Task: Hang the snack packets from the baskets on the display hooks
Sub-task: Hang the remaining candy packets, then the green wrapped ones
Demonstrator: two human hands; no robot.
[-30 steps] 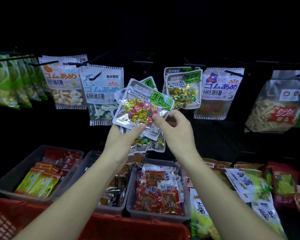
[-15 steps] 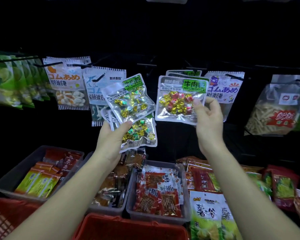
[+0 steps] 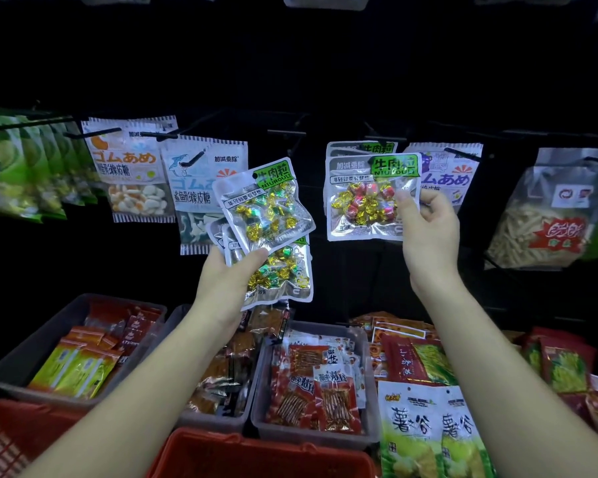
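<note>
pinched at its right edge in the right hand (image 3: 428,236), packet (image 3: 366,198) upright, hanging hole up-left of the fingers (image 3: 408,203), just under the hook (image 3: 380,138); left hand (image 3: 232,274) gripping spare packets (image 3: 270,219).

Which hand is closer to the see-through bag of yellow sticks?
Right. The right hand is just left of that bag; the left hand is much farther left.

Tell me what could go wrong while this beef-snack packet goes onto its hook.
The right hand pinches the red-and-gold Niurouli packet by one edge only, so it may twist and miss the black hook, which barely shows against the dark panel. The left hand holds a loose fan of packets under its thumb; one could slide out into the grey bins below.
</note>
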